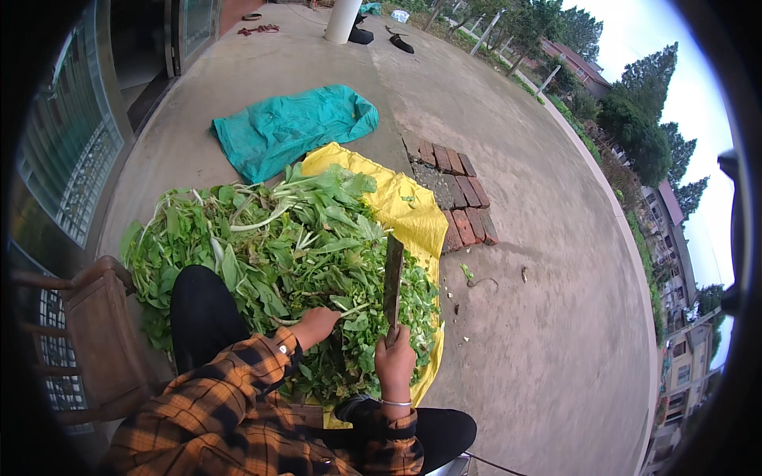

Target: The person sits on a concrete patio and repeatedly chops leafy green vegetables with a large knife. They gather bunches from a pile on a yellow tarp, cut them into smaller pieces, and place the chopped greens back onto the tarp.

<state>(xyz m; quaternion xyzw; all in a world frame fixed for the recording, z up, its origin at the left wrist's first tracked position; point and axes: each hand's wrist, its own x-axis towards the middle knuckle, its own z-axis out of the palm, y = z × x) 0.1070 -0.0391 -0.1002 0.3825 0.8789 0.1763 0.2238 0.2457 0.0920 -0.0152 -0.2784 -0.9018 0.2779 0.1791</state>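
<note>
A large heap of leafy greens point(250, 244) lies before me on a yellow woven plastic sheet point(411, 205), whose far and right edges show. My left hand point(317, 327) is closed around a pale green stalk point(355, 310) low over the heap. To its right, my right hand point(395, 357) grips the handle of a broad knife point(393, 273), its dark blade pointing away from me. The blade is beside the left hand, apart from the stalk. Smaller, cut-looking leaf pieces point(419, 297) lie at the heap's right side. What lies under the greens is mostly hidden.
A teal woven sack point(292, 128) lies flat beyond the heap. Red bricks point(467, 193) are laid on the concrete to the right. A wooden chair point(104, 333) stands at the left, near glazed doors point(68, 149). Past the sack rises a white column point(343, 21).
</note>
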